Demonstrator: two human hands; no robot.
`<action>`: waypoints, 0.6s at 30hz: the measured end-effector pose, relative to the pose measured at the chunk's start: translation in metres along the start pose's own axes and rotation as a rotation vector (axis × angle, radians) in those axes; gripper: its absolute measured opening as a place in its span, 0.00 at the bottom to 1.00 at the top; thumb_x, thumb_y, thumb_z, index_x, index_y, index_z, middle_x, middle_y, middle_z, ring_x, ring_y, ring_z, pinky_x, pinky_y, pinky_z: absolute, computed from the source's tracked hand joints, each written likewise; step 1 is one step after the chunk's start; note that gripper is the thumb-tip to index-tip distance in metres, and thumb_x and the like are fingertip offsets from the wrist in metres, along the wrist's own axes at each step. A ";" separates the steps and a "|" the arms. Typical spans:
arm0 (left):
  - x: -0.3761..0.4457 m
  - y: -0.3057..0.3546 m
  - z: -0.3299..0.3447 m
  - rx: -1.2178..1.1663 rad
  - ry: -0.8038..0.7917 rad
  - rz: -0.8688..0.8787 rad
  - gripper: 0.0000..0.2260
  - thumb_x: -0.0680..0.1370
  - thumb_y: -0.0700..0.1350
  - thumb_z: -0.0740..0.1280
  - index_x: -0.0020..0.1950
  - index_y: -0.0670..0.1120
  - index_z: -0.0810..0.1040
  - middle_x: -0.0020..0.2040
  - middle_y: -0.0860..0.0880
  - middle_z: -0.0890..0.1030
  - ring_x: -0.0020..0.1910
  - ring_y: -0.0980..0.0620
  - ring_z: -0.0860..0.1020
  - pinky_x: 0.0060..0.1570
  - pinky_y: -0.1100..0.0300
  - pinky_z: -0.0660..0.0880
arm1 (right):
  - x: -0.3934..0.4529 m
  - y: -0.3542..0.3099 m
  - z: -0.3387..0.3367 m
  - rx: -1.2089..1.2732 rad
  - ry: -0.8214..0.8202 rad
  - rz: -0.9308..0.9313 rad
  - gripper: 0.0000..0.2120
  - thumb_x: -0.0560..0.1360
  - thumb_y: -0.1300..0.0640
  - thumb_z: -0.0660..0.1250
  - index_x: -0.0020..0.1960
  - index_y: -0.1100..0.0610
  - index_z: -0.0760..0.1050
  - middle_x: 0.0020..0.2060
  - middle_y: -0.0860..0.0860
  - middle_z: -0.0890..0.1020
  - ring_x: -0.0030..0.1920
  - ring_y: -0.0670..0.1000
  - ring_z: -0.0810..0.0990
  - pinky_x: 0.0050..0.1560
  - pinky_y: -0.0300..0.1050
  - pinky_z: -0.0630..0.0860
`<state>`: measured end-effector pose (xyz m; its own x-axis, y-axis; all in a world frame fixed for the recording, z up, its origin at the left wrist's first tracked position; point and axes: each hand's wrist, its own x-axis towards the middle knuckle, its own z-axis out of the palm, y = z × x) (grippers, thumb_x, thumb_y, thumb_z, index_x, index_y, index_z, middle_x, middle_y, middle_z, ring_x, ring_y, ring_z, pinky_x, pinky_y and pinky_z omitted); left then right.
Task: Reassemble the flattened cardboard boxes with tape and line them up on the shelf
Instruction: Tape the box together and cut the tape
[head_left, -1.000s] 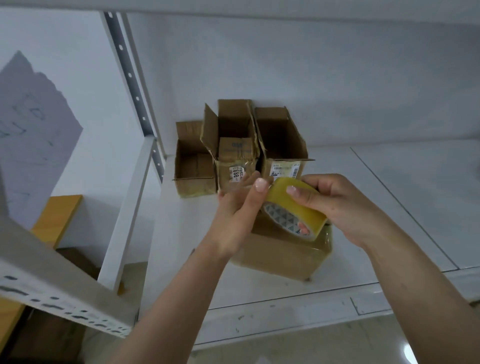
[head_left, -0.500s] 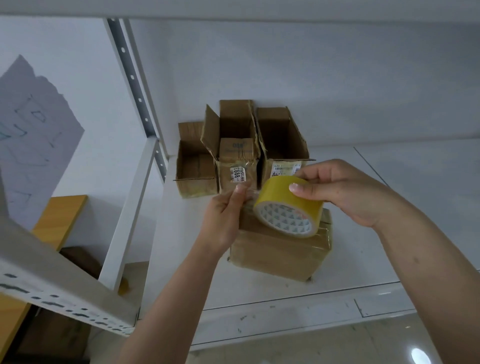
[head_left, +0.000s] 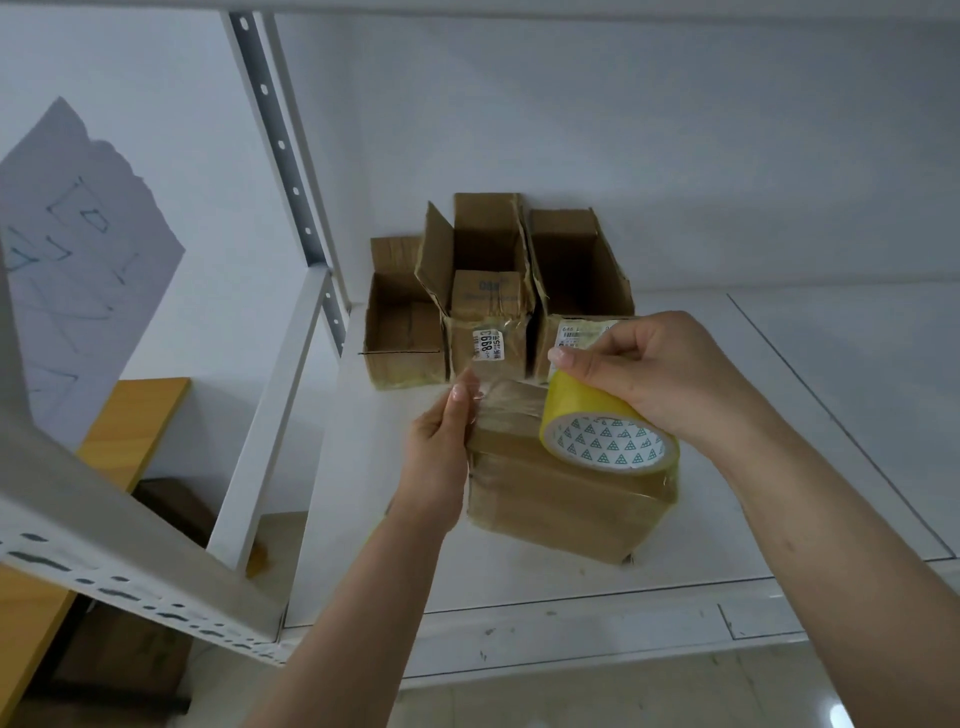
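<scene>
My right hand (head_left: 660, 379) grips a yellow tape roll (head_left: 605, 436) just above a closed cardboard box (head_left: 561, 499) lying on the white shelf (head_left: 779, 415). My left hand (head_left: 441, 447) pinches the free end of the clear tape strip (head_left: 506, 395), which stretches from the roll leftward over the box's top left edge. Three open-topped cardboard boxes stand in a row against the back wall: a low left one (head_left: 402, 332), a middle one (head_left: 485, 312) and a right one (head_left: 569, 280).
A white perforated shelf upright (head_left: 280, 145) rises at the left of the shelf, and a white metal beam (head_left: 130, 566) crosses the lower left. A wooden board (head_left: 132, 426) and brown boxes (head_left: 124, 660) lie below at the left.
My hands have drawn apart: the left went left and down with the tape end, the right tilted the roll and lowered it toward the box, so a strip is pulled out.
</scene>
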<state>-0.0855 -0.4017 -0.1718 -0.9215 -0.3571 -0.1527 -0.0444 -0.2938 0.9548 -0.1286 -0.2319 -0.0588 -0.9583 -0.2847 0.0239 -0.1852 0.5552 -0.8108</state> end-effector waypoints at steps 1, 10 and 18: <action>0.000 -0.002 0.000 0.003 0.007 -0.031 0.17 0.84 0.48 0.57 0.68 0.43 0.76 0.62 0.45 0.81 0.64 0.49 0.78 0.68 0.48 0.71 | 0.000 -0.001 0.003 -0.009 0.022 -0.001 0.23 0.59 0.31 0.71 0.34 0.51 0.81 0.31 0.45 0.82 0.34 0.44 0.81 0.36 0.41 0.75; 0.010 -0.011 -0.005 0.000 0.002 -0.353 0.17 0.81 0.55 0.63 0.52 0.42 0.82 0.47 0.43 0.86 0.44 0.47 0.85 0.41 0.57 0.79 | -0.001 0.001 0.007 0.040 0.082 0.007 0.17 0.67 0.40 0.74 0.35 0.55 0.81 0.34 0.47 0.81 0.39 0.44 0.79 0.37 0.40 0.70; 0.006 -0.034 -0.005 0.103 0.138 -0.493 0.13 0.79 0.38 0.58 0.44 0.45 0.81 0.28 0.52 0.82 0.29 0.55 0.80 0.27 0.65 0.72 | -0.002 0.001 0.007 0.070 0.068 0.019 0.18 0.65 0.40 0.74 0.35 0.55 0.81 0.35 0.49 0.82 0.37 0.44 0.79 0.36 0.38 0.70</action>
<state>-0.0880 -0.3987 -0.2061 -0.7222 -0.3144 -0.6161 -0.5044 -0.3700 0.7802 -0.1252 -0.2357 -0.0640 -0.9744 -0.2200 0.0460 -0.1537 0.5030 -0.8505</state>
